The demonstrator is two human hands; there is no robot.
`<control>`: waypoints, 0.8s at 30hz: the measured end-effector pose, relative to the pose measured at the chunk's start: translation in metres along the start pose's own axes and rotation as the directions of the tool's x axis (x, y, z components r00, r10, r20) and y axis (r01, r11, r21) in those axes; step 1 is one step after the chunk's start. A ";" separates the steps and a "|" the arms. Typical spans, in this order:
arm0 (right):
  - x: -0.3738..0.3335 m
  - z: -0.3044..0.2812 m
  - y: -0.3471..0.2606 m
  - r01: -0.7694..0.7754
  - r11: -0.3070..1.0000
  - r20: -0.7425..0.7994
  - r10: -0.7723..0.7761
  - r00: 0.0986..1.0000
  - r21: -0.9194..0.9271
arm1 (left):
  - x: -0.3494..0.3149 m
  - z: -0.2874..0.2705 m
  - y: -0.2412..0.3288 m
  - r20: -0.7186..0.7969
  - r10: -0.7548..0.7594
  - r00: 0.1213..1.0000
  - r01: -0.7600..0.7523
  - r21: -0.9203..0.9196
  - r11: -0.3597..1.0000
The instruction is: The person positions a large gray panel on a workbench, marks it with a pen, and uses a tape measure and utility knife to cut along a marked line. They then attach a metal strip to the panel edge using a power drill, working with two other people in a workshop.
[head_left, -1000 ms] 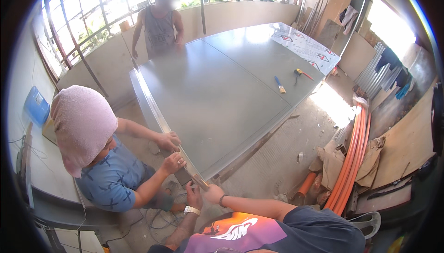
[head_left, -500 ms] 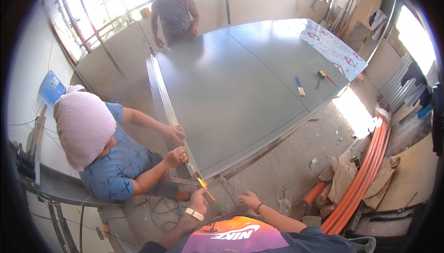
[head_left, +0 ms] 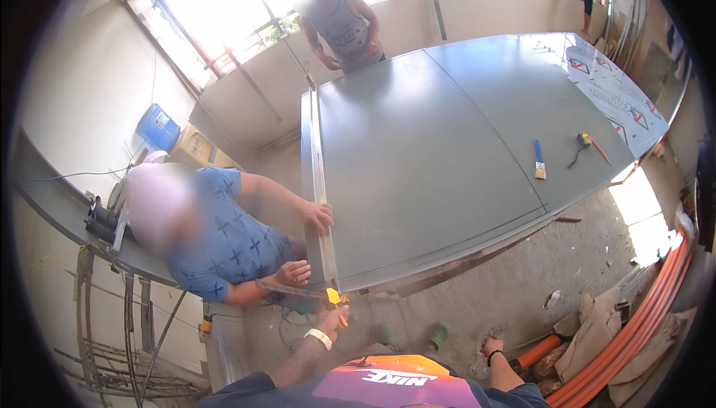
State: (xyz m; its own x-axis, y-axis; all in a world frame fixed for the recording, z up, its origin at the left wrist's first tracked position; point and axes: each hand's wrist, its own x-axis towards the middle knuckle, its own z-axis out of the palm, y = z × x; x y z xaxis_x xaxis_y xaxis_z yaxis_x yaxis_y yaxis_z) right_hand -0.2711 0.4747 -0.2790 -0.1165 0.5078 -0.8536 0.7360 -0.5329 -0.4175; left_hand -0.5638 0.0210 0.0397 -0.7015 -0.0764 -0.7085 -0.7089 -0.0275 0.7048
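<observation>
My left hand (head_left: 328, 321) is closed around a yellow-headed square (head_left: 333, 297) at the near corner of a large grey sheet (head_left: 432, 177). A metal blade runs left from the yellow head. A thin orange piece, pencil-like, shows by my fingers. My right hand (head_left: 492, 345) hangs low on the right, apart from the sheet, its fingers loosely spread with nothing visible in them. Along the sheet's left side lies a long silver metal bar (head_left: 321, 177). A co-worker in a blue shirt presses one hand (head_left: 319, 216) on that bar; the other hand (head_left: 295, 272) is beside the blade.
On the sheet lie a blue-handled paintbrush (head_left: 539, 160), a tape measure (head_left: 584, 139) and a red pencil-like stick (head_left: 600, 152). Printed film (head_left: 619, 87) covers its far right end. A second person (head_left: 343, 31) stands behind it. Orange pipes (head_left: 634, 318) lie at right.
The view has swung left. My right hand has moved away to the right and lower. The blue-shirted co-worker's near hand has come off the bar. My left hand still holds the square.
</observation>
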 end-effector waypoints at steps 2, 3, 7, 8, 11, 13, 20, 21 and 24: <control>0.018 -0.013 0.006 -0.004 1.000 0.022 0.004 1.000 -0.004 | 0.006 0.000 -0.006 -0.009 0.143 0.990 -0.143 0.024 0.989; 0.027 -0.016 0.009 -0.045 0.999 -0.005 0.045 0.999 -0.004 | 0.009 0.000 -0.011 -0.041 0.145 0.989 -0.142 0.064 0.988; 0.041 -0.015 0.006 -0.097 0.991 0.111 0.087 0.990 0.094 | 0.021 -0.005 -0.018 -0.107 0.166 0.980 -0.136 0.247 0.959; 0.038 -0.010 0.002 -0.068 0.997 0.107 0.064 0.992 0.036 | 0.024 -0.006 -0.018 -0.116 0.142 0.983 -0.108 0.260 0.960; 0.014 0.005 -0.014 -0.001 0.999 0.085 0.004 0.996 -0.037 | 0.024 -0.008 -0.016 -0.133 0.106 0.985 -0.062 0.299 0.952; -0.002 0.016 -0.028 0.035 0.996 0.166 -0.020 0.986 -0.087 | 0.019 -0.007 -0.013 -0.111 0.096 0.989 -0.061 0.285 0.957; -0.007 0.019 -0.049 0.074 0.991 0.236 -0.046 0.971 -0.112 | 0.004 0.006 0.014 -0.135 -0.098 0.986 0.109 0.074 0.991; -0.002 0.014 -0.049 0.088 0.993 0.254 -0.066 0.965 -0.077 | 0.002 0.008 0.014 -0.129 -0.075 0.989 0.086 0.087 0.992; 0.015 -0.004 -0.054 0.044 0.997 0.196 -0.031 0.980 -0.061 | 0.000 0.017 0.014 -0.209 0.042 0.977 0.002 0.207 0.978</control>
State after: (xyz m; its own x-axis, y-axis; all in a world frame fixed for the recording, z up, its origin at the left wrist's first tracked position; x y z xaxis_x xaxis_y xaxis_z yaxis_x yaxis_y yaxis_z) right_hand -0.3097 0.5143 -0.2682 -0.2680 0.3814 -0.8847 0.7695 -0.4677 -0.4348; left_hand -0.5751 0.0374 0.0485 -0.6997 -0.2844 -0.6554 -0.7104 0.1795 0.6805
